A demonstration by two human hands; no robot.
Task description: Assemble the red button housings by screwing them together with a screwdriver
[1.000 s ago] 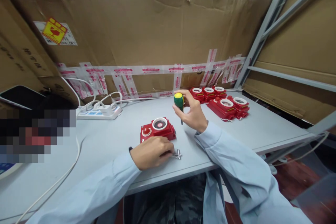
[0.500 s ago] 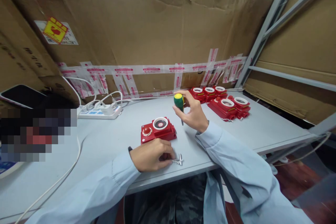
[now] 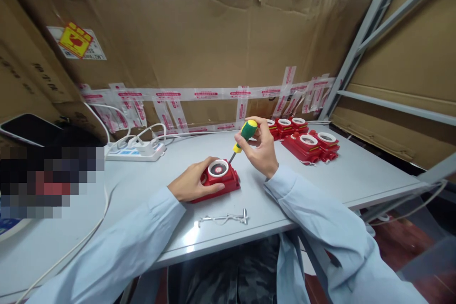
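The left hand is gripping the red box from its left end, palm down, thumb lying along the near side and fingers reaching beside the round white rim. The right hand is pinching the rounded green-and-yellow handle of a screwdriver, wrist raised, tilting the shaft down-left to the box's far right corner; whether the tip is seated is hard to tell. The box is sitting mid-table, well back from the front edge, with a slim shiny T-shaped metal piece lying between. Smooth grey tabletop is stretching leftward toward a white power strip; creased cardboard is standing behind.
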